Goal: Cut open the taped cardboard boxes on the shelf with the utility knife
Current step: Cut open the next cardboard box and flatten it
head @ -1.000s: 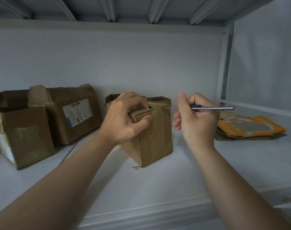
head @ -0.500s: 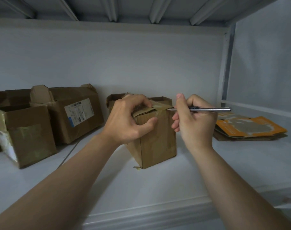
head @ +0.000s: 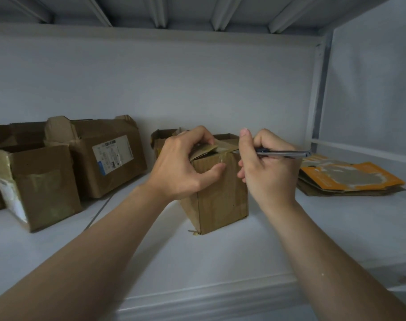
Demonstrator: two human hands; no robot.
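Hands: left hand (head: pixel 183 167) curls over the top of the box (head: pixel 220 198), fingers on a lifted flap (head: pixel 203 150), thumb pressed to the front face. The right hand (head: pixel 264 174) is fisted round the knife (head: pixel 283 154), thumb up, blade end at the taped seam with its tip hidden.
Box: small and upright at mid-shelf (head: pixel 220 262), just in front of an open box (head: pixel 161 137).
Handling: probably light and thin-walled, apt to slide or tip under a pull. Bracing the top and front corner suits it. The flap looks soft, the tape glossy.
Knife: slim, smooth metal, likely to slip unless gripped near the blade.
Edges: the shelf's front lip lies under both forearms, with ribs overhead.
Room: bare shelf right of the box up to flat cardboard (head: pixel 350 179). Opened boxes (head: pixel 42 181) stand well apart at left. A post (head: pixel 318 93) bounds the right.
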